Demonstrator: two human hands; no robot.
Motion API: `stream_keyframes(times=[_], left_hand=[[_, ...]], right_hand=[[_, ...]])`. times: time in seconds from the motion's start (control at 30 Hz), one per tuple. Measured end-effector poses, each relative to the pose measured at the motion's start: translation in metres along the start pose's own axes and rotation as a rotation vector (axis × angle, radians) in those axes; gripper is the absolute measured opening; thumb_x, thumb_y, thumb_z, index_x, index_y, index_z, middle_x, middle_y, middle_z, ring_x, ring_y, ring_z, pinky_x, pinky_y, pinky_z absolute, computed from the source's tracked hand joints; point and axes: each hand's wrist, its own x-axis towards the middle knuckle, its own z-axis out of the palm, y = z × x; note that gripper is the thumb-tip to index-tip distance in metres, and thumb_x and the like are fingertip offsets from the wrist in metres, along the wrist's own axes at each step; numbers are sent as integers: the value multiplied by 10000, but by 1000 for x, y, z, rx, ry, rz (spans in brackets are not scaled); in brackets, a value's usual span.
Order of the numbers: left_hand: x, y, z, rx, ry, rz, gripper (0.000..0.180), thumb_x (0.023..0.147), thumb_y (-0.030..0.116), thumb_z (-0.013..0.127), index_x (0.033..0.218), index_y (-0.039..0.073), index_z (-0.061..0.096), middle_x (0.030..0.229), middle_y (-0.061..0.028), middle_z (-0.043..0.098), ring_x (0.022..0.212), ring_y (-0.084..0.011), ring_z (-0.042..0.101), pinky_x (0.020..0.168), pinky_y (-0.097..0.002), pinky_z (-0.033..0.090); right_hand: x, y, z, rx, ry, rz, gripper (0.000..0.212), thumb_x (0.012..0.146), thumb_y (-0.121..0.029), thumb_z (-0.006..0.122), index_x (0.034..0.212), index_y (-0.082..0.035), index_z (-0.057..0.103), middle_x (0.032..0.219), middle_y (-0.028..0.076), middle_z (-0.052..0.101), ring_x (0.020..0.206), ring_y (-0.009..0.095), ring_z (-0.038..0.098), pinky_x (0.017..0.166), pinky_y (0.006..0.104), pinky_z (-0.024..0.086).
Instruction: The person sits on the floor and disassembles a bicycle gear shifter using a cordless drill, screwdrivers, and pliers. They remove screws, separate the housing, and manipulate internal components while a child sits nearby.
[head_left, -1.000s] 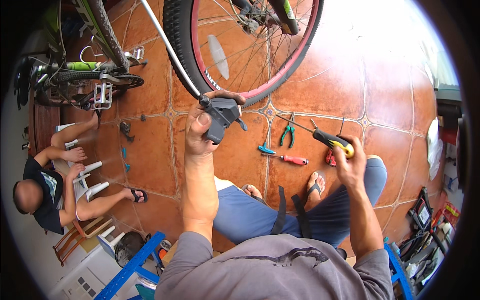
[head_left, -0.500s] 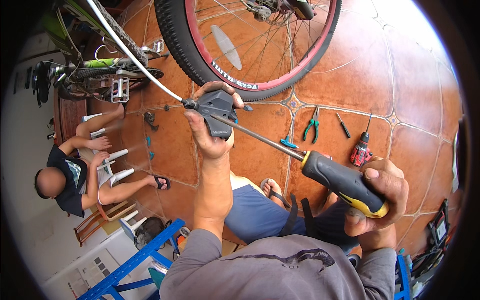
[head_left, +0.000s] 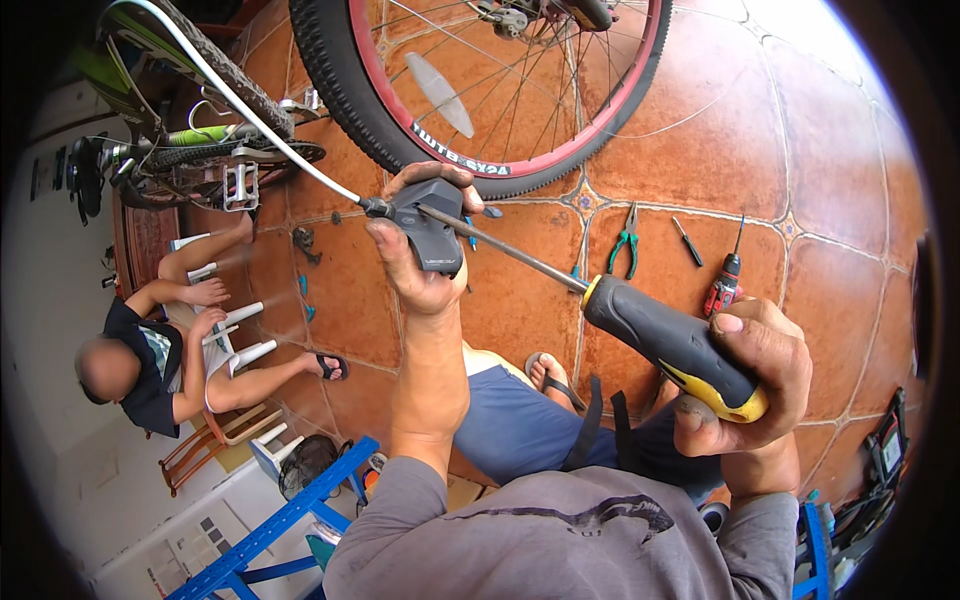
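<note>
My left hand [head_left: 428,290] is closed around a black bicycle gear shifter [head_left: 432,240], thumb on the near left side and fingers curled over the far edge. A white cable housing [head_left: 262,128] runs from the shifter's left end toward the upper left. In my right hand [head_left: 768,370] is a large screwdriver [head_left: 665,338] with a black and yellow handle. Its long shaft slants up to the left, and the tip meets the shifter's upper face; whether it sits in a screw or a gap I cannot tell.
A bicycle wheel [head_left: 350,90] with a red rim stands just beyond my hands. On the tiled floor lie pliers [head_left: 626,250], a small pen-like tool [head_left: 688,242] and a red-black drill [head_left: 722,286]. Left are a bicycle [head_left: 180,130] and a seated person [head_left: 160,345]. A blue frame [head_left: 270,525] stands near.
The screwdriver's tip has moved slightly up along the shifter's face, and its handle has come a little up and left with my right hand. My left hand keeps its grip.
</note>
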Motion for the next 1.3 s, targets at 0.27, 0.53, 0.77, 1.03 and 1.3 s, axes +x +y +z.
stream_keyframes(times=[0.27, 0.53, 0.77, 1.03, 1.3], left_hand=[[-4, -2, -3, 122, 54, 27, 793, 892, 691, 433, 1201, -35, 510, 1058, -199, 605, 862, -267, 599, 778, -371, 492], [-2, 6, -11, 290, 9, 50, 728, 893, 637, 502, 1237, -3, 456, 1053, -211, 595, 904, -253, 604, 812, -380, 511], [0, 9, -26, 334, -66, 52, 540, 850, 380, 668, 1215, 35, 472, 1018, -151, 578, 893, -216, 594, 792, -348, 510], [0, 10, -26, 301, -23, -32, 524, 809, 288, 695, 1194, -17, 511, 1050, -148, 584, 903, -182, 587, 809, -320, 513], [0, 21, -30, 460, -36, -34, 484, 789, 288, 662, 1135, -28, 539, 1016, -148, 617, 849, -155, 577, 745, -303, 503]], right_hand=[[0, -13, 4, -150, 12, 55, 559, 775, -386, 745, 1079, 42, 552, 802, 110, 607, 663, 223, 590, 618, 328, 460], [18, -9, 3, 78, -82, 188, 502, 834, -353, 719, 1099, 56, 601, 855, 154, 689, 717, 221, 697, 624, 301, 530], [22, -12, 11, -146, -205, 38, 529, 668, -75, 806, 1172, -90, 645, 829, 140, 622, 663, 245, 596, 571, 332, 499], [17, 5, 16, 722, -296, 662, 511, 895, -195, 584, 1321, 68, 482, 1190, 196, 614, 1112, 231, 594, 944, 333, 461], [19, 12, 22, 749, -306, 739, 460, 875, -120, 581, 1285, 79, 522, 1174, 189, 630, 1126, 226, 583, 988, 334, 429]])
